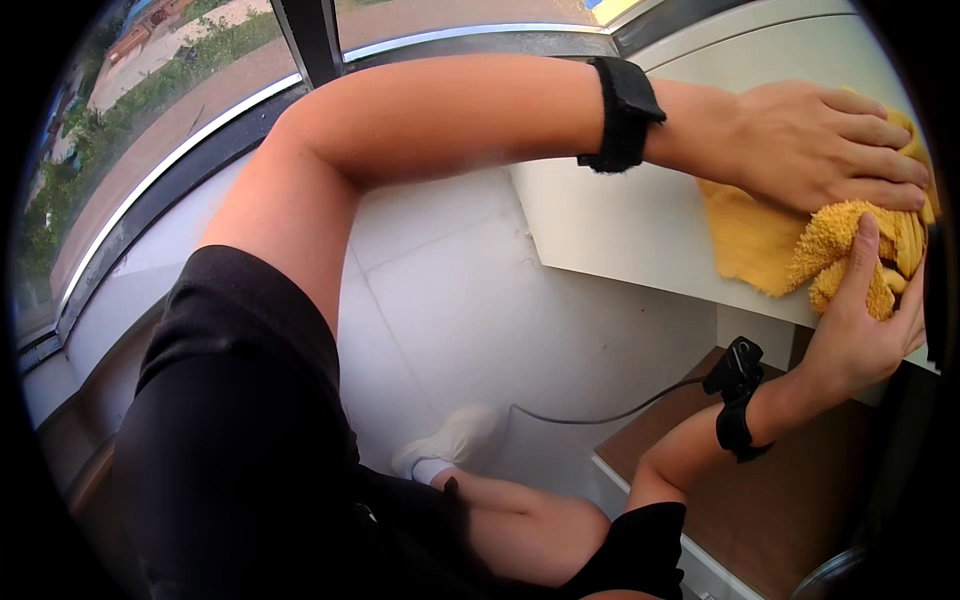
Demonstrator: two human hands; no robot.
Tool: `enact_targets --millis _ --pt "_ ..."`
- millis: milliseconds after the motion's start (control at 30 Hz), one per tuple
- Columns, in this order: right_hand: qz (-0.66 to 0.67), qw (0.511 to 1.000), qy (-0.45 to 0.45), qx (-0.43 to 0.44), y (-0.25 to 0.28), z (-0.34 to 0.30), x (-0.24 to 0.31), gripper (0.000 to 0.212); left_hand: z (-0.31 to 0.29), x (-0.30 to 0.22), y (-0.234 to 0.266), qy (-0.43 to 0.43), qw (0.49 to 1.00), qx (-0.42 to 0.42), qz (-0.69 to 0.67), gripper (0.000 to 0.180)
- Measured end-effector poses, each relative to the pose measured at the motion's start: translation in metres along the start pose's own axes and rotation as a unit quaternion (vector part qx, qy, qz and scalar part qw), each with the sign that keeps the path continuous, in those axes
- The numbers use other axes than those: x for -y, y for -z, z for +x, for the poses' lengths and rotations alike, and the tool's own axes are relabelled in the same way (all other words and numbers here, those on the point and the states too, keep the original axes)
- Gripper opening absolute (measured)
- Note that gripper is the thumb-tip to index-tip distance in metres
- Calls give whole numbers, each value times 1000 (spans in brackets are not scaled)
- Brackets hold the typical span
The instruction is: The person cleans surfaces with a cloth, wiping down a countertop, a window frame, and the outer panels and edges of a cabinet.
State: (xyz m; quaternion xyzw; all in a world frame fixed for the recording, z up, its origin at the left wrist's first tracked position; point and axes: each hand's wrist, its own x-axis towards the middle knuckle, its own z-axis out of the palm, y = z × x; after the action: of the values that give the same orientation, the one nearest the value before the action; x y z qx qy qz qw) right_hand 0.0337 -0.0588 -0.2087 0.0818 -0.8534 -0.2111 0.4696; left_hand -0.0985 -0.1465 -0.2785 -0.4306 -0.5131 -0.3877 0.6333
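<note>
A yellow towelling cloth (748,238) lies on the cream cabinet top (615,215) at the right, partly spread and partly bunched. My left hand (822,145) reaches across and rests flat on it, fingers stretched toward the right. Just nearer to me, my right hand (862,335) grips the bunched part of the cloth at the cabinet's edge, its thumb on top. The other fingers of that hand are partly hidden. Each wrist wears a black strap; the right one (735,400) carries a small black device with a cable.
Beneath the cabinet top is an open drawer or compartment with a brown base (770,490). A cable (600,420) runs from my right wrist above the pale tiled floor (450,290). Dark-framed windows (180,150) line the far left. My white shoe (455,440) is on the floor.
</note>
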Motion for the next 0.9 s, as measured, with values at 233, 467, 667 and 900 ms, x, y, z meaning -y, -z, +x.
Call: enact_targets --millis 233,467,667,900 --pt "-26 991 129 -28 -14 -48 -12 73 -44 -51 -22 37 991 7 -125 46" --pt "4 983 74 167 -64 -216 65 56 -214 -50 58 -186 883 422 -90 68" --pt "-28 986 84 140 -77 -186 70 36 -176 9 71 -282 824 490 -46 73" --pt "62 996 33 55 -63 -53 66 50 -68 66 69 -186 894 347 215 70"
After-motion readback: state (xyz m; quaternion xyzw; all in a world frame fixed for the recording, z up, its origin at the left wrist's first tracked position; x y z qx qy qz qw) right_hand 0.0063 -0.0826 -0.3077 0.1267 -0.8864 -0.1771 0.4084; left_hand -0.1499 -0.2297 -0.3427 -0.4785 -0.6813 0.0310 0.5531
